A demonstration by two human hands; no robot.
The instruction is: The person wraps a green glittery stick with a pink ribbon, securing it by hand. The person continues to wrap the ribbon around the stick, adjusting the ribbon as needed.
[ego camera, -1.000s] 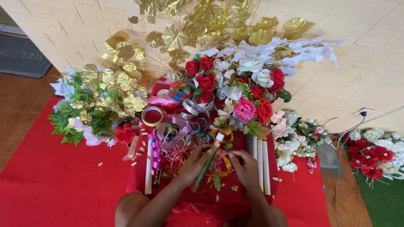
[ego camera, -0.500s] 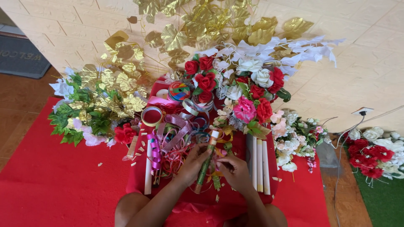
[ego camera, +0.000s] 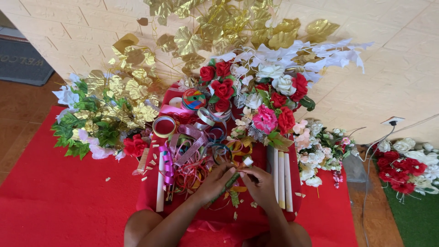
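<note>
One gold-leaf spray (ego camera: 120, 93) lies far left. One roll of tape (ego camera: 164, 126) sits beside the ribbon tangle (ego camera: 192, 153). Left hand (ego camera: 215, 181) and right hand (ego camera: 260, 183), fingers pinched together on one green stem (ego camera: 227, 184) at centre. Three white sticks (ego camera: 281, 176) lie right.

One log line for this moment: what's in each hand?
left hand: grips green stem | right hand: pinches stem's white-tipped top end | around: ribbon tangle, white sticks, red cloth
</note>
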